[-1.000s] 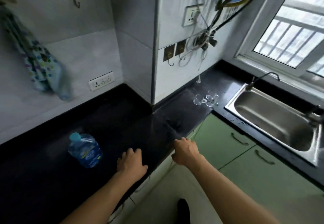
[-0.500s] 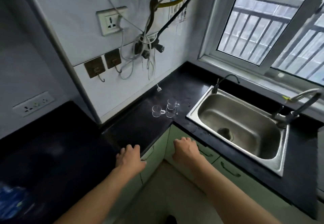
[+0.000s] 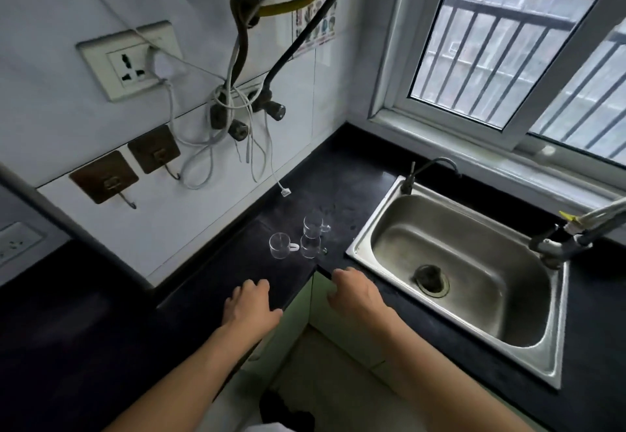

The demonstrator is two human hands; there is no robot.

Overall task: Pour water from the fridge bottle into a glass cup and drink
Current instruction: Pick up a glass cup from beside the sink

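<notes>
Nearest to the camera, two bare forearms reach forward over the dark worktop (image 3: 338, 174). The left hand (image 3: 252, 303) lies palm down on the front edge of the worktop, fingers loosely spread, grasping nothing. The right hand (image 3: 355, 293) is at the worktop corner with its fingers curled downward; it holds no object, but I cannot tell if the fingers grip the edge. Below the hands there are light green cabinet doors (image 3: 338, 330).

A little farther, three glass cups (image 3: 299, 238) stand upright on the worktop, between the wall and the sink (image 3: 457, 282). They are small, clear, each with a little side handle, and they look empty. Two of them stand just beside each other, one behind the other, and the third one is to their left, close by.

The steel sink is to the right, with one drain in its bottom and no dishes in it. Two taps stand at its rim. On the wall behind, there are two brown hooks (image 3: 132, 171), one socket (image 3: 130, 62) and several hanging cables. The bottle is not visible in this view.
</notes>
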